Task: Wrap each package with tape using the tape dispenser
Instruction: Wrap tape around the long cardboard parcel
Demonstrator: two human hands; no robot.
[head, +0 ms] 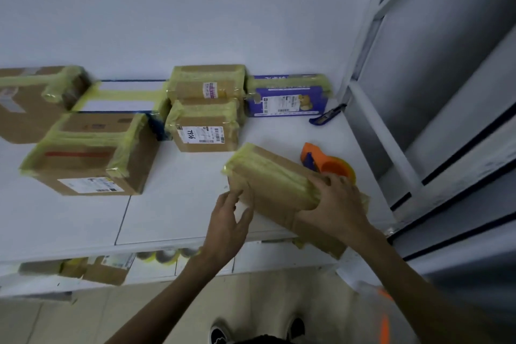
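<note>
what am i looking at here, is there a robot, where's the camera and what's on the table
No machine here: a person wears a camera on the head, looking down at their own two hands. The one picture is that head view. On the white table lie several boxes wrapped in yellowish tape, such as the labelled box and a blue box, plus a blue knife and the orange tape dispenser. The right hand grips the taped package across its top; the left hand touches its near end.
</note>
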